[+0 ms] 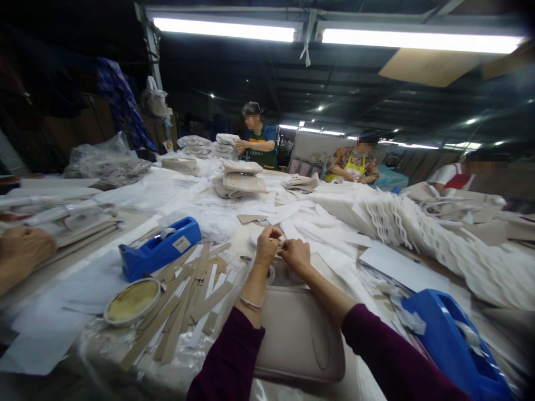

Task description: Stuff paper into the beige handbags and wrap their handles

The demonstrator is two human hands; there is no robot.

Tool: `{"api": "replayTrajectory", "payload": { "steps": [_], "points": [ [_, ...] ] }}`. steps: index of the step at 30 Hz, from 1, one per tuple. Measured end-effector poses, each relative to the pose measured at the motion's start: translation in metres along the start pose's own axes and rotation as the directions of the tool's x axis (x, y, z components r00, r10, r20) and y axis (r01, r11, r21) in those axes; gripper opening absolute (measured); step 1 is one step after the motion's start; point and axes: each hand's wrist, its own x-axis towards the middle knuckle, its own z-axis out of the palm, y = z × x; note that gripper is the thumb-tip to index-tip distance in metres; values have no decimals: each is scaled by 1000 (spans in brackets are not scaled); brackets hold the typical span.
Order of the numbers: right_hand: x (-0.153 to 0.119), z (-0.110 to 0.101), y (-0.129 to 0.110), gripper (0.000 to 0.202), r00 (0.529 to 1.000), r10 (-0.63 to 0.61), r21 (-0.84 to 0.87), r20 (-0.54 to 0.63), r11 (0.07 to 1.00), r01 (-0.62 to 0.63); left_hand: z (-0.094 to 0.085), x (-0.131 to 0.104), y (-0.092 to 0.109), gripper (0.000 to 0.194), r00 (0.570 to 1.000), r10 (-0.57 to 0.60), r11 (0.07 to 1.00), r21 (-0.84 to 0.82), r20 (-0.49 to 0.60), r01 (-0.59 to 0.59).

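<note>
A taupe bag point(298, 340) lies flat on the table in front of me, with a curved strap or seam line on its face. Just past its far edge, my left hand point(267, 245) and my right hand point(296, 254) come together, thumbs and fingers pinched. Something small and whitish shows between the fingertips, too little to name. My wrists and forearms hang over the bag's upper part and hide some of it. A small round clear piece point(271, 274) sits beside my left wrist.
Blue tape dispensers stand left point(161, 250) and right point(455, 345). Card strips point(184, 306) and a round yellow-topped dish point(132, 301) lie left. Wavy white foam sheets point(393, 217) line the right. Another person's hand point(25, 253) is at far left; co-workers point(261, 139) stand behind.
</note>
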Motion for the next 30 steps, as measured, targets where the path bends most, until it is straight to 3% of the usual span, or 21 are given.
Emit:
{"api": "replayTrajectory", "payload": {
  "steps": [5, 12, 21, 30],
  "points": [
    [-2, 2, 0, 19, 999, 25, 99, -48, 995, -20, 1, 0, -2, 26, 999, -47, 995, -88, -1, 47],
    [0, -2, 6, 14, 999, -11, 265, -48, 964, 24, -2, -3, 8, 25, 992, -71, 988, -142, -107, 55],
    [2, 0, 9, 10, 986, -163, 413, -36, 896, 163, -2, 0, 4, 22, 992, -72, 973, -227, -105, 46],
    [4, 8, 12, 5, 980, -186, 525, -74, 828, 197, 0, 0, 5, 19, 994, -74, 971, -231, -75, 55]
  ]
}}
